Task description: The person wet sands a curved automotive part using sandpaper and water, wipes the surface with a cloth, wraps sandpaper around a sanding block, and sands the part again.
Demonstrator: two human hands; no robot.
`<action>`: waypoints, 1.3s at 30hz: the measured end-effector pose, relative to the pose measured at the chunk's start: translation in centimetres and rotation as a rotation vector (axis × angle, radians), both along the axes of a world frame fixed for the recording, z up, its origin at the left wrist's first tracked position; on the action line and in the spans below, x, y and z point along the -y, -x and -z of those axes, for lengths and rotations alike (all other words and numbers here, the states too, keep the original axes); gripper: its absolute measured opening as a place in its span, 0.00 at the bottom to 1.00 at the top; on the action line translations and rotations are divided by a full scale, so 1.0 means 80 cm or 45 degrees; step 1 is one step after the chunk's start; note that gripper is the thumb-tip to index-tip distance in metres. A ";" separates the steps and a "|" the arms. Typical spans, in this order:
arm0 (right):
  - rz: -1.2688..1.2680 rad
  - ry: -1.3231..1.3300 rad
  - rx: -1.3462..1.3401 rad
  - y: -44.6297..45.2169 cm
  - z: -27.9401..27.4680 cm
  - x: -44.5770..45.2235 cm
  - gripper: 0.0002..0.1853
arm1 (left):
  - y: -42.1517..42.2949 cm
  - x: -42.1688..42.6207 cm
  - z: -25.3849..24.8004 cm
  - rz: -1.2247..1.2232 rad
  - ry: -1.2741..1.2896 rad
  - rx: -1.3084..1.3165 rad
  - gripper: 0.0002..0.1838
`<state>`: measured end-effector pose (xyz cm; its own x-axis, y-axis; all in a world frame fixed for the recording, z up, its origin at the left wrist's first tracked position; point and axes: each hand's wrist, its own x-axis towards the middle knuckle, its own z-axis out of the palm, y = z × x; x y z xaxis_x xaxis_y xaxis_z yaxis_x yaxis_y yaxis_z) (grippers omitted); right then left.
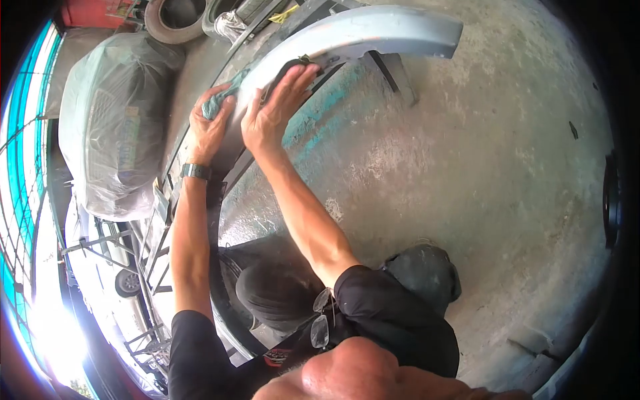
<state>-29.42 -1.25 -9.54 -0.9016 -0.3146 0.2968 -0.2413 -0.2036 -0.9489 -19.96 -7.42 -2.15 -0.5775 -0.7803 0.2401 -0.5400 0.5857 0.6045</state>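
A long, curved, pale grey car body panel (360, 33), which looks like a bumper or a fender, lies across the upper middle. My left hand (208, 128), with a dark watch on the wrist, grips a crumpled teal cloth (220, 100) against the panel's near left side. On the panel's inner edge, my right hand (275, 110) presses a black pad (288, 67) with its fingers nearly straight. The pad is partly hidden under the fingers, and its exact kind does not show. Dark metal stand bars (383, 70) run beneath the panel.
A large plastic-wrapped vehicle part (113, 127) stands to the left. Tires (175, 20) lie at the top left. Metal racks (143, 257) and a parked vehicle (110, 247) are on the left. Worn concrete floor (487, 167) spreads to the right, with a teal paint stain (320, 113).
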 end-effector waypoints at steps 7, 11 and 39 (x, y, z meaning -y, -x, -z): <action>-0.177 -0.044 -0.150 -0.068 0.039 -0.006 0.43 | -0.005 0.000 0.001 0.018 -0.079 -0.022 0.17; 0.084 0.019 -0.003 0.030 -0.005 0.002 0.42 | -0.007 -0.005 -0.001 0.014 -0.051 0.017 0.17; 0.044 -0.049 -0.230 0.052 0.030 -0.004 0.41 | -0.009 -0.005 -0.002 -0.009 -0.078 0.033 0.16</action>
